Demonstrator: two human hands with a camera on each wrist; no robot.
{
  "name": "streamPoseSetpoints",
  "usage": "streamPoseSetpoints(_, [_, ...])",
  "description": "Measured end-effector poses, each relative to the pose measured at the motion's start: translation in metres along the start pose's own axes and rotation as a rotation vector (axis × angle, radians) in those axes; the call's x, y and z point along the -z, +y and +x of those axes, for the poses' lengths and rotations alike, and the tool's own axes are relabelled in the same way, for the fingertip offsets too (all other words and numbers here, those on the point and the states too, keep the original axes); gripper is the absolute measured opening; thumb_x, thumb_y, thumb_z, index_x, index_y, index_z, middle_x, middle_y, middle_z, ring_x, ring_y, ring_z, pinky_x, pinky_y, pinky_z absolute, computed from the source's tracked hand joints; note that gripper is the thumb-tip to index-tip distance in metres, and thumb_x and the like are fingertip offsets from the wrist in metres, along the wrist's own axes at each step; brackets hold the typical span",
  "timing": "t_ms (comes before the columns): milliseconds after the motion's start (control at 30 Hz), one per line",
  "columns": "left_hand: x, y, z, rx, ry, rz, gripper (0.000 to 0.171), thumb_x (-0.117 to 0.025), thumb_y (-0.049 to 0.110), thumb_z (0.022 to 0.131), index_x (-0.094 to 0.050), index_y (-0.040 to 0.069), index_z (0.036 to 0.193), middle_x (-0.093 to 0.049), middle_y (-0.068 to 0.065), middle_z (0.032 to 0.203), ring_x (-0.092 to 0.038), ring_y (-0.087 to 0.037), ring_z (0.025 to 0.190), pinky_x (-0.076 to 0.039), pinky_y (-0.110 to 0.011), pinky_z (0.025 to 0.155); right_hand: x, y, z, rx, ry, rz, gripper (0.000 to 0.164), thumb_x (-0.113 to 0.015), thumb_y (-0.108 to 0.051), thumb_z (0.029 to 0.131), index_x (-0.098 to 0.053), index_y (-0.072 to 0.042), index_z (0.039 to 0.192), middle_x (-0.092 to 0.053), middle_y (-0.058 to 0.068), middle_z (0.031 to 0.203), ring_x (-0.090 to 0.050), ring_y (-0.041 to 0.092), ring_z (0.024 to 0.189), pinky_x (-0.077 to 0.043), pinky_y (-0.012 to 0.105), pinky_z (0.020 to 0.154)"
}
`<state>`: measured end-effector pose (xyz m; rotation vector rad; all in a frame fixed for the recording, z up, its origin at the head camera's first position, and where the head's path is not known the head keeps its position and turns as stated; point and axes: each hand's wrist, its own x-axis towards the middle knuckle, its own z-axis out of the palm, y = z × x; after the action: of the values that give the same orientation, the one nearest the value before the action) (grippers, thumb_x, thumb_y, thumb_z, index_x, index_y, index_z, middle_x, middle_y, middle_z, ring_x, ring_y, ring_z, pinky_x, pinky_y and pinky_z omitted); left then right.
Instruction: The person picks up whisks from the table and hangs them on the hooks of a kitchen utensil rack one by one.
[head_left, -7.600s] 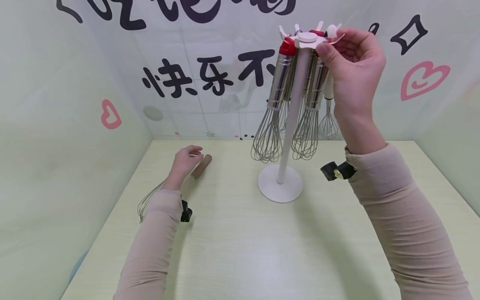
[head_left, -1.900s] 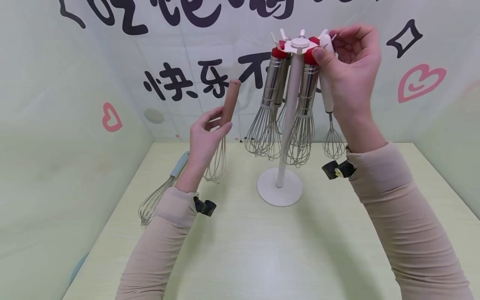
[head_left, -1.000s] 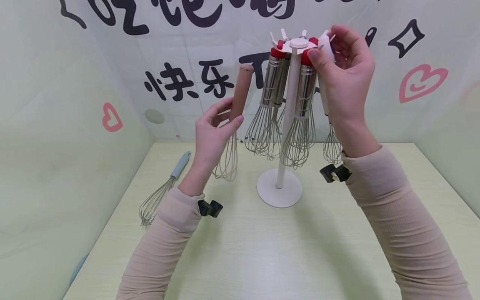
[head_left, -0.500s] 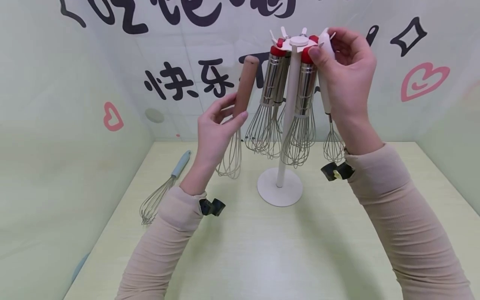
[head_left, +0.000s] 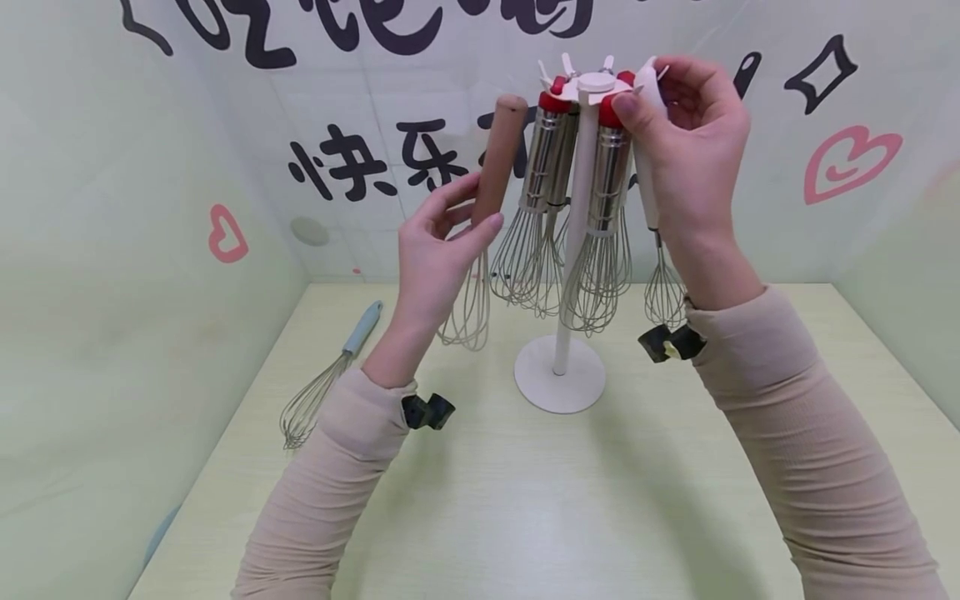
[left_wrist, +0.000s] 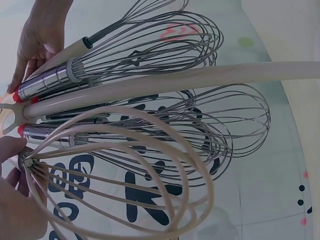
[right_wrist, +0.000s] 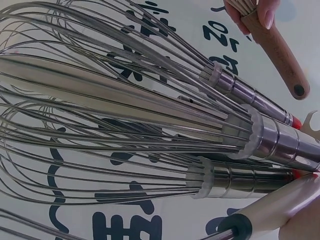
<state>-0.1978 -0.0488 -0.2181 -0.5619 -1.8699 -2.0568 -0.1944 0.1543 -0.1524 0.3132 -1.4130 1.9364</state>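
My left hand (head_left: 435, 258) grips a whisk (head_left: 500, 158) by its brown wooden handle. Its wire loops hang downward, left of the white whisk rack (head_left: 534, 379) and apart from its hooks. In the right wrist view, the handle (right_wrist: 280, 55) shows a dark round end. My right hand (head_left: 705, 158) pinches the rack's top edge by a hook, against a white-handled whisk (head_left: 648, 200); its fingertips are partly hidden behind that handle. Several red-capped steel whisks (head_left: 609, 175) hang around the pole; some overlap. Several hooks at the rack's left and back stick up.
A blue-handled whisk (head_left: 363, 329) lies on the pale table (head_left: 487, 500) at the left, behind my left forearm. The rack's round base stands near the back of the table. A printed wall sheet (head_left: 420, 242) rises behind it.
My left hand has lifted the wooden-handled whisk off the table and carried it up and right toward the rack. The rack's head has turned slightly; lately my right hand hardly moves.
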Motion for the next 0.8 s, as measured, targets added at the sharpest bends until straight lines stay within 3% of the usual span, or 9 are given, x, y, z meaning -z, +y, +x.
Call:
streamPoseSetpoints(333, [-0.005, 0.006, 0.003, -0.028, 0.012, -0.032, 0.047, -0.069, -0.002, 0.082, -0.058, 0.001, 0.128, -0.059, -0.014, 0.127, -0.062, -0.019, 0.106, -0.053, -0.027, 0.097, -0.004, 0.002, -0.003, 0.025, 0.003, 0.033, 0.03, -0.077, 0.006, 0.073, -0.062, -0.005, 0.095, -0.057, 0.006, 0.095, -0.051, 0.016, 0.087, -0.044, 0.023, 0.08])
streamPoseSetpoints(800, [-0.008, 0.012, 0.004, -0.062, 0.013, -0.052, 0.049, -0.069, -0.003, 0.082, -0.057, 0.0, 0.128, -0.058, -0.015, 0.126, -0.061, -0.02, 0.106, -0.053, -0.026, 0.096, -0.006, -0.001, -0.01, 0.036, 0.0, -0.013, 0.029, -0.076, 0.004, 0.075, -0.061, -0.008, 0.097, -0.055, 0.005, 0.099, -0.051, 0.016, 0.091, -0.045, 0.022, 0.083])
